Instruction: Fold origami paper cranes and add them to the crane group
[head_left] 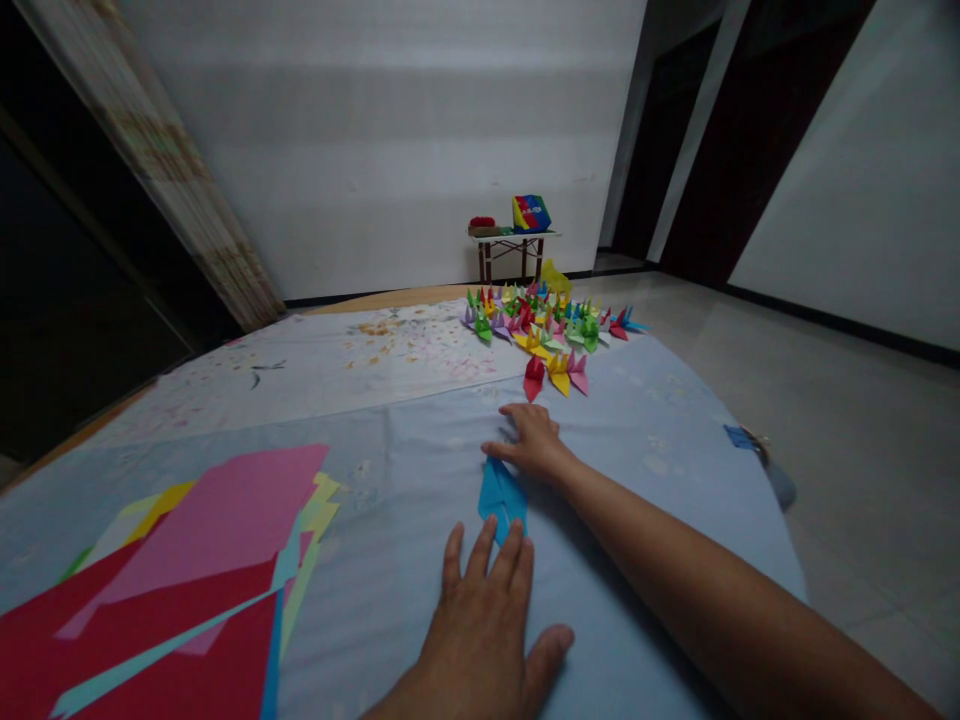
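A folded blue paper piece (500, 494) lies on the pale blue cloth (390, 560) in front of me. My left hand (487, 625) rests flat on the cloth, fingers stretched out, its fingertips touching the near end of the blue piece. My right hand (531, 440) lies flat with fingers spread, pressing at the far end of the same piece. Neither hand grips anything.
A stack of loose coloured sheets (187, 590), red, pink, yellow and blue, lies at the near left. Several folded paper cranes (547, 330) stand in a cluster farther out. A small table (511, 250) with a colourful box stands by the wall. Tiled floor lies right.
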